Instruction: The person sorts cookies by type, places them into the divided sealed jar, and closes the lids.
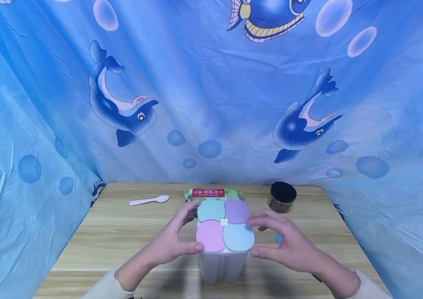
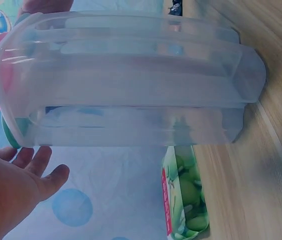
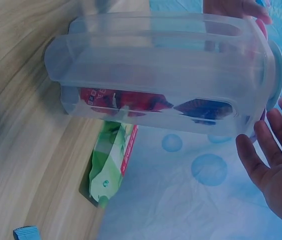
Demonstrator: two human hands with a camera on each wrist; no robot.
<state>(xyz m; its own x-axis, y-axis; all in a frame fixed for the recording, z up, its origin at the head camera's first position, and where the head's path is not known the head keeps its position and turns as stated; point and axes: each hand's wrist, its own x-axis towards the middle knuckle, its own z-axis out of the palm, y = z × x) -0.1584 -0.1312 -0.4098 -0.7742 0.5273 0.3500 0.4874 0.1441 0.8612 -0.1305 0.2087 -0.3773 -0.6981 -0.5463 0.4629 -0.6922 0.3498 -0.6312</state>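
Note:
A tall translucent plastic storage box [image 1: 221, 265] stands upright in front of me. Four rounded lids cover its top: teal [image 1: 211, 209], purple [image 1: 236, 211], pink [image 1: 210, 236] and light blue [image 1: 238, 237]. At the lids' left edge is my left hand [image 1: 177, 236], fingers and thumb spread apart. My right hand [image 1: 289, 243] is at the right edge, its fingertips by the purple and light blue lids. Neither hand visibly grips the box. Through the wall, the right wrist view shows a red packet [image 3: 141, 101] and a dark blue packet [image 3: 206, 109] inside.
Behind the box lies a green and white pack [image 1: 215, 193] with a red label. A white spoon [image 1: 149, 200] lies at the back left of the wooden table [image 1: 114, 245]. A black-lidded jar [image 1: 283, 197] stands at the back right. A small blue packet [image 3: 27, 233] lies on the right.

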